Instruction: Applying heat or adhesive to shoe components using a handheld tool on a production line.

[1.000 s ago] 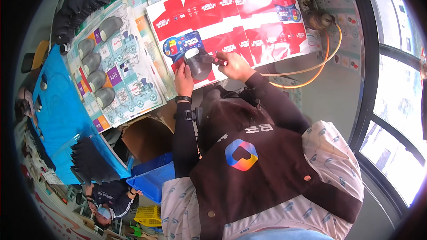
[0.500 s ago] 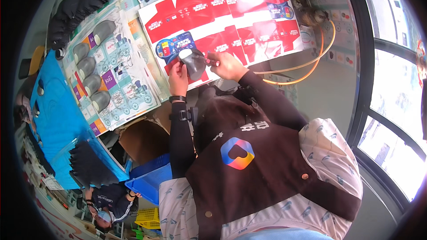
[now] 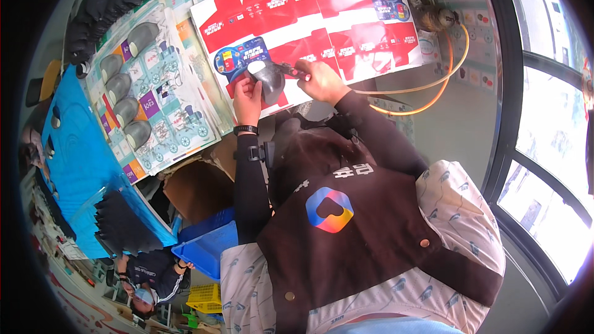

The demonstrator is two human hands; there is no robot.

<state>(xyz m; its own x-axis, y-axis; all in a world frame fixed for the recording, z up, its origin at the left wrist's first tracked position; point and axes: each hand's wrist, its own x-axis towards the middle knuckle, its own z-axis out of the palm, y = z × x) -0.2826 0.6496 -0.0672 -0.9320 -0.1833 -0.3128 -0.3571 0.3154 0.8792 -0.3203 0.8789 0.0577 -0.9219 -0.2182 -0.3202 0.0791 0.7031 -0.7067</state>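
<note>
My left hand [image 3: 248,102] pinches the near left edge of a dark grey, cup-shaped piece [image 3: 271,86] with a rounded end and a pale opening, much like a shoe's toe cap. Closed round a small dark tool [image 3: 289,70] with red grips is my right hand [image 3: 322,82]. The tool's tip meets the right rim of the piece; its exact kind is hard to make out. Both hands are above the near edge of a red and white printed sheet [image 3: 371,73]. To the left, several similar grey pieces [image 3: 127,110] lie in a row on printed sheets.
Dark pieces [image 3: 114,0] are stacked along the far left edge. A blue sheet [image 3: 80,167] bears more black pieces [image 3: 120,226]. A blue crate [image 3: 207,250] stands beside me, with a co-worker [image 3: 151,278] beyond. Yellow-orange hoses [image 3: 427,86] loop at the right, near a window [image 3: 544,117].
The tool has turned and now lies against the piece's upper right rim. My right hand has shifted slightly right. My left hand keeps hold of the piece.
</note>
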